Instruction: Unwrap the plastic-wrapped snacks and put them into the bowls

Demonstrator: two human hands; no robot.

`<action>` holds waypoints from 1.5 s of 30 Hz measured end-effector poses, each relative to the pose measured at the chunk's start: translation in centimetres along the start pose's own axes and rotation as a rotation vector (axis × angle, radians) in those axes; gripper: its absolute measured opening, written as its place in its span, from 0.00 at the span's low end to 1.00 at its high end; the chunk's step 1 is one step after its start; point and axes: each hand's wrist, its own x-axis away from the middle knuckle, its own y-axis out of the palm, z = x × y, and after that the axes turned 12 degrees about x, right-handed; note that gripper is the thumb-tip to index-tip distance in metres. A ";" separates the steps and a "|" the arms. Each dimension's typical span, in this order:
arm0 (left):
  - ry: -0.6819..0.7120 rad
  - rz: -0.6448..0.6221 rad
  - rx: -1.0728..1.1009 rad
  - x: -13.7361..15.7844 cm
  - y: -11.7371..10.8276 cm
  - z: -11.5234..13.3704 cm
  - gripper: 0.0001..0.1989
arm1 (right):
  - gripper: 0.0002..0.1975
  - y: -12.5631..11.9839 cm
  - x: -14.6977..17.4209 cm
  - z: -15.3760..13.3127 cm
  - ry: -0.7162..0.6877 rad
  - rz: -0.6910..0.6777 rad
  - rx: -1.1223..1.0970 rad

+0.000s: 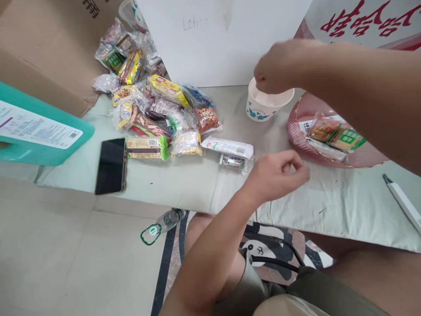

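Over the rim of a white paper cup [259, 107] with a blue leaf print, my right hand [279, 66] is closed like a fist. Its fingertips are turned away, so anything in them is hidden. My left hand [276, 175] is held above the table edge, thumb and forefinger pinched into a ring, with nothing visible in it. Just left of it lie a white wrapped snack bar [228, 145] and a small clear-wrapped snack [233, 161]. Right of the cup, partly behind my right forearm, a pink glass bowl [296, 131] holds several packaged snacks [338, 136].
A heap of wrapped snacks [164, 109] covers the table's left part, with a phone [111, 166] in front. A green container [42, 131] and cardboard box [46, 57] stand left. A white board [213, 48] rises behind. A white pen-like object [403, 199] lies right. A plastic bottle [171, 218] is below.
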 end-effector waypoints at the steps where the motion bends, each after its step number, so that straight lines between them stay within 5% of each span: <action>1: -0.011 -0.083 -0.101 0.1 0.1 0.1 0.12 | 0.09 0.1 1.2 -0.9 -0.004 -0.049 0.069; 5: -0.162 -0.528 -0.328 0.2 0.8 -0.3 0.18 | 0.15 4.1 6.1 -2.9 -0.082 -0.314 0.226; 8: -0.284 -0.667 -0.385 0.1 1.4 -0.9 0.15 | 0.21 6.9 7.7 -1.8 -0.175 -0.405 0.311; 12: -0.253 -0.673 -0.423 0.3 1.5 -1.3 0.12 | 0.20 5.2 9.1 0.9 -0.168 -0.311 0.190; 15: -0.272 -0.663 -0.427 0.6 1.1 -1.2 0.11 | 0.09 2.2 13.4 2.6 -0.092 -0.192 -0.180; 17: -0.273 -0.585 -0.403 0.7 0.7 -1.1 0.12 | 0.11 1.2 18.2 4.1 0.013 -0.142 -0.539; 20: -0.256 -0.412 -0.306 0.6 0.3 -1.4 0.09 | 0.13 2.1 26.1 7.5 0.295 0.008 -0.903; 24: -0.231 -0.208 -0.106 0.1 0.8 -2.2 0.10 | 0.20 5.2 33.2 11.9 0.501 0.078 -1.029; 29: -0.349 -0.136 0.235 -0.1 4.6 -4.1 0.28 | 0.20 7.7 34.9 13.6 0.410 0.104 -0.906; 33: -0.140 -0.039 0.061 0.0 7.5 -6.1 0.33 | 0.20 7.4 34.4 14.1 0.403 0.203 -0.831; 37: 0.011 -0.001 -0.167 -0.6 8.0 -7.0 0.15 | 0.10 4.5 35.1 16.7 0.431 0.458 -0.312; 39: 0.031 0.005 -0.267 -0.9 7.7 -7.2 0.12 | 0.10 2.8 35.7 18.7 0.556 0.579 -0.005; 43: 0.012 0.047 -0.230 -0.8 6.9 -7.3 0.22 | 0.23 1.8 36.7 22.1 0.851 0.419 0.245; 45: -0.001 0.041 -0.262 -0.7 6.6 -7.3 0.20 | 0.18 2.2 36.8 22.9 0.866 0.314 0.284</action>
